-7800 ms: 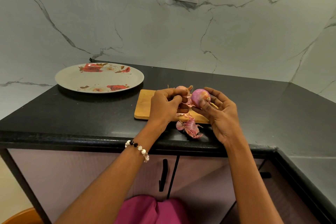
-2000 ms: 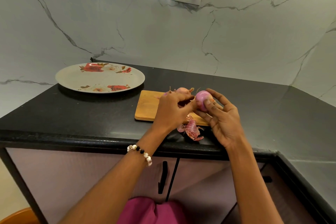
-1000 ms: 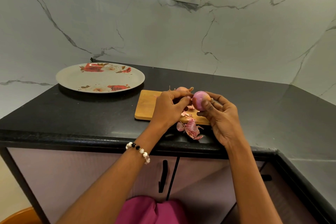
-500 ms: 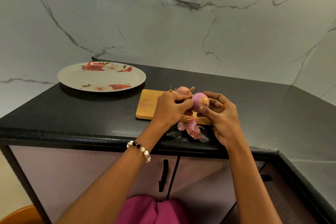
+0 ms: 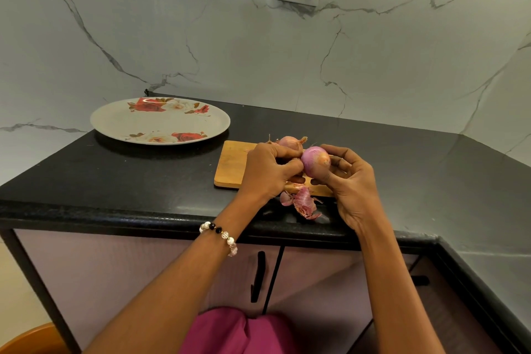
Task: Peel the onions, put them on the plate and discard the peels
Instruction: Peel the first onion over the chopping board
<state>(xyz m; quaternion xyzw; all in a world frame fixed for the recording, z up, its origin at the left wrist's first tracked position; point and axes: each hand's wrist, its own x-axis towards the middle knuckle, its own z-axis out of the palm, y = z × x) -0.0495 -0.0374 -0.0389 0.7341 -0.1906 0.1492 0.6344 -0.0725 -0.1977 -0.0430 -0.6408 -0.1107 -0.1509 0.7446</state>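
The left hand (image 5: 265,171) covers part of the rectangular wooden cutting board (image 5: 231,165) and hides whatever its curled fingertips pinch at the side of the held onion; no loose strip of skin can be made out there. A second, unpeeled pink-brown onion (image 5: 289,142) lies on the board behind the hands, its lower half hidden by the left hand's knuckles. The partly peeled purple onion (image 5: 315,160) is held in the air above the board's right half; its surface is smooth and glossy purple-pink, with an orange-brown patch of dry skin on the end turned toward the right hand (image 5: 352,185). The right hand cups this onion, thumb below and fingers curled around its far side. The left hand's fingers are bent, with the tips pressed against the onion's left side. A pile of papery purple onion peels (image 5: 301,202) lies on the black stone table (image 5: 115,181), touching the board's near edge, between the two wrists. The round white plate with red rose print (image 5: 161,123) sits on the table well to the left of the board and holds no onion.
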